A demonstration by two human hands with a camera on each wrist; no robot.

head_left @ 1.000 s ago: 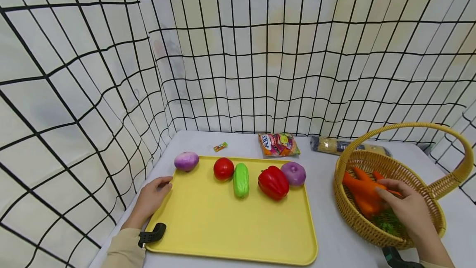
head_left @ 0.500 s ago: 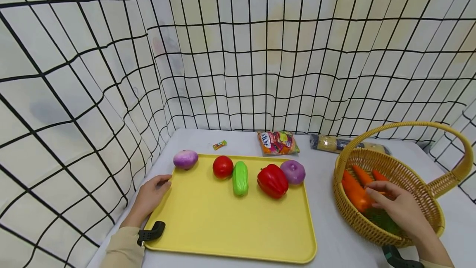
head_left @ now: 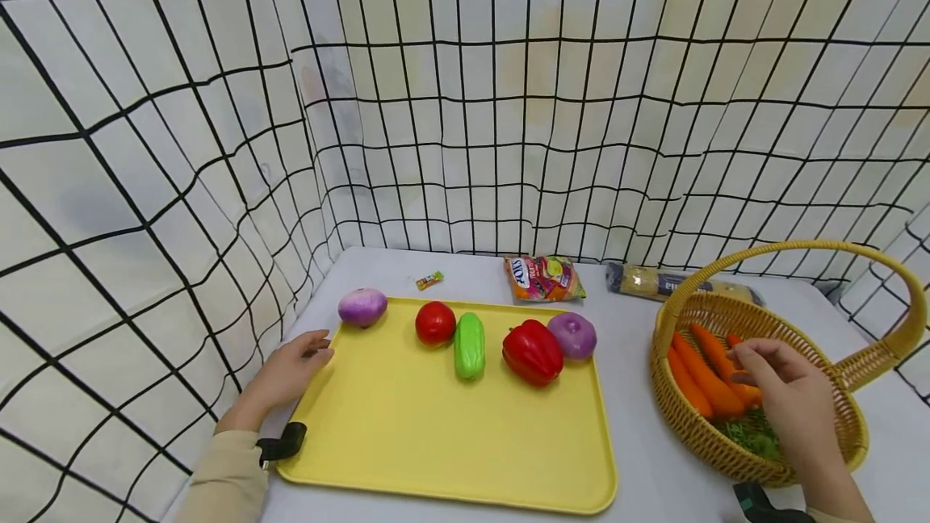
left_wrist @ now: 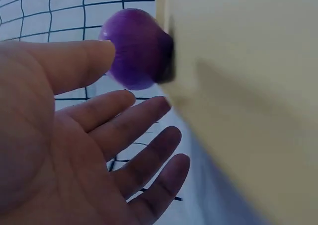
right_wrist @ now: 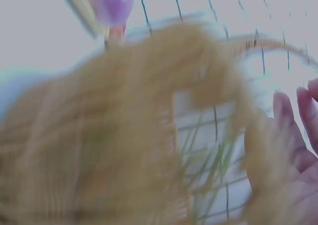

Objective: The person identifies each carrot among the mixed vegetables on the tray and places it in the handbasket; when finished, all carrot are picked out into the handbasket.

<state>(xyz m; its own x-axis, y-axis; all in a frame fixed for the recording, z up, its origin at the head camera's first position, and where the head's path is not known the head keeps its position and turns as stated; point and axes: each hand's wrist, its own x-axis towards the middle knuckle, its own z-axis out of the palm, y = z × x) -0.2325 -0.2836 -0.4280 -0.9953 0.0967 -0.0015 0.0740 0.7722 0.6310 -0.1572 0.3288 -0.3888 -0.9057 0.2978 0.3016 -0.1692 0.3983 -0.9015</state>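
My left hand (head_left: 294, 374) is at the left edge of the yellow tray (head_left: 436, 442), fingers apart and nothing in its grasp. In the left wrist view, a round purple vegetable (left_wrist: 134, 48) lies just past the thumb, at the tray's edge. My right hand (head_left: 795, 398) hovers over the wicker basket (head_left: 679, 418) with fingers loosely bent, holding nothing that I can see. Several orange carrots (head_left: 708, 382) with green tops (head_left: 756, 434) lie inside the basket. The right wrist view is blurred; the basket weave fills much of it, and the right fingers (right_wrist: 290, 128) appear at its right side.
On the tray's far side lie a tomato (head_left: 436, 324), a green cucumber (head_left: 469, 345), a red bell pepper (head_left: 534, 353) and a purple onion (head_left: 572, 335). Behind are a small wrapper (head_left: 429, 280), a candy bag (head_left: 545, 278) and a long packet (head_left: 647, 281). Black netting surrounds the table.
My right hand has let go of the carrots, which now lie spread in the basket, and has lifted slightly. My left hand has shifted a little left and up along the tray edge.
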